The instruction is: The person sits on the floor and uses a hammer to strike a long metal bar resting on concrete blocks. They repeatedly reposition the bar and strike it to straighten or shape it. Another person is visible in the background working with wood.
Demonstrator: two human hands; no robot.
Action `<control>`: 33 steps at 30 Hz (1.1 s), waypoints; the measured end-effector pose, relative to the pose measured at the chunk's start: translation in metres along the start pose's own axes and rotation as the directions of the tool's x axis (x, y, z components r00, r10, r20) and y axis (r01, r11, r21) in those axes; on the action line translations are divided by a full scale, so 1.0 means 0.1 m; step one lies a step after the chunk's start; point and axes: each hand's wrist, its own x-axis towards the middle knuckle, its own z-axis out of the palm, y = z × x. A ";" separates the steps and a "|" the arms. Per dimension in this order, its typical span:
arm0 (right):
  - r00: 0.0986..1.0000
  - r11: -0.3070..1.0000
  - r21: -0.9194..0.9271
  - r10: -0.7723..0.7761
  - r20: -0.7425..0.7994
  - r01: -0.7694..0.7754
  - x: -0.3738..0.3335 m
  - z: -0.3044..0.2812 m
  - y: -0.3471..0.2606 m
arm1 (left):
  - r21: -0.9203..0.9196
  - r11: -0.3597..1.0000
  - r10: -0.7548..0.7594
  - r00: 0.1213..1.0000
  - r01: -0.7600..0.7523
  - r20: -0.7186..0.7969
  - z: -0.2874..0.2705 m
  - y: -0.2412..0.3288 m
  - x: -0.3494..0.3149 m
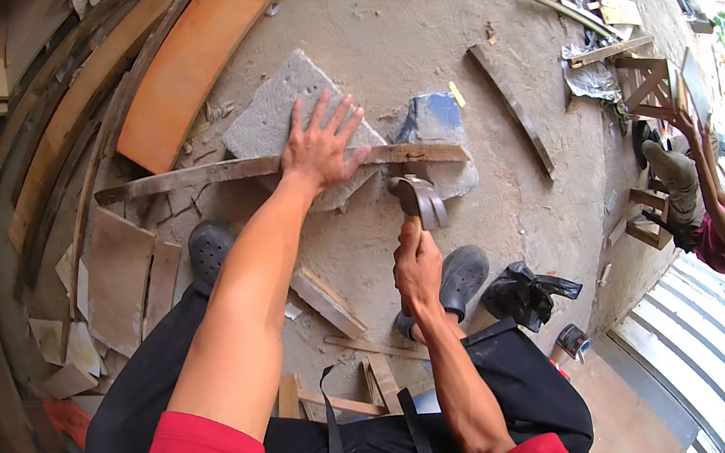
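One hammer [421, 202] is held in the right hand [418, 270], whose fingers are wrapped closed around the handle. The handle is tan where exposed above the fist; the remainder is hidden by the fingers. The head is of dark, glossy metal, fitted with a two-pronged claw, and is located directly beyond the grip. Just beside the grip, on its right, a dark perforated clog [464, 279] is worn on the foot; farther right, a crumpled black plastic bag [525, 295] is placed on the ground.

Beyond the hammer head, a long wooden strip [212, 173] is laid crosswise, extending mostly to the left of the grip. Its surface is weathered grey-brown and unevenly worn, lighter brown toward the right end. Whether the strip is touched by the head cannot be told. The left hand [322, 149] is spread wide, palm down, across the strip, with its fingers reaching over a pitted grey block [269, 113]. Ahead of the grip and slightly right, a second block with a blue-coated face [435, 115] is positioned by the strip's end.

Farther ahead and left of the grip, a broad orange board [194, 59] is laid on the ground.
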 end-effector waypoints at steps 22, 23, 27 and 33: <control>0.995 0.823 0.559 -0.063 -0.079 0.097 0.38 -0.82 -0.85 | 0.040 0.999 0.004 1.000 -0.005 0.024 0.02 0.01 -0.04; 0.991 0.849 0.510 -0.104 -0.088 0.134 0.37 -0.80 -0.81 | 0.041 0.999 0.003 1.000 -0.004 0.030 0.02 0.02 -0.05; 0.965 0.953 0.156 -0.251 -0.074 0.260 0.56 -0.49 -0.21 | 0.042 0.999 0.012 1.000 -0.012 0.017 0.01 0.05 0.01; 0.995 0.931 0.357 -0.099 0.027 0.082 0.40 -0.62 -0.52 | 0.063 0.998 0.014 0.999 -0.016 0.029 0.01 0.03 -0.03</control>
